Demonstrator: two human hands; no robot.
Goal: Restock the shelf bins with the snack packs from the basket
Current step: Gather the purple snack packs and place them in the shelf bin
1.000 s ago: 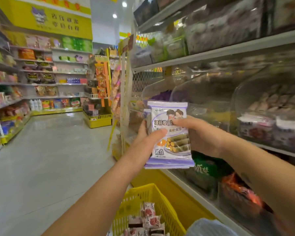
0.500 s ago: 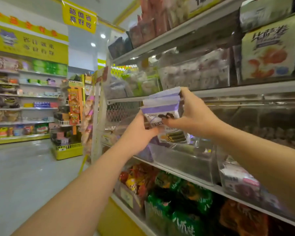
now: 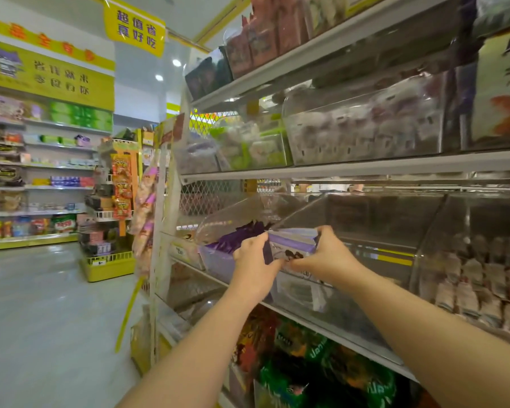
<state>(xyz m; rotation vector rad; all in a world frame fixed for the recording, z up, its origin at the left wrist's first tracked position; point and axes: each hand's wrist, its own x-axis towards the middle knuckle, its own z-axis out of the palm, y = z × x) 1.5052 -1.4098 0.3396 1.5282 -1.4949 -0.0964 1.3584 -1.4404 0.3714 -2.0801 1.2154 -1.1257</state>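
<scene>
**Snack packs [image 3: 292,241] held at the mouth of a clear bin [image 3: 304,293]**

The left hand [image 3: 252,267] and the right hand [image 3: 329,259] each grip 1 end of a small stack of purple-and-white snack packs, with fingers curled round the edges. The stack is tilted, its top edges pointing into the shelf, just above the front wall of the clear bin on the middle shelf. It appears to sit at the bin's open mouth and not yet down inside, though blur makes any contact hard to judge. Through the front wall, a few pale packs show low in that bin. Just to the left stands a neighbouring bin [image 3: 218,254] holding dark purple packets. To the right, another bin [image 3: 483,278] is filled with rows of pale wrapped pieces. Green and orange bags [image 3: 315,346] sit on the shelf below. A yellow sign [image 3: 134,26] hangs over the aisle at the upper left.
</scene>
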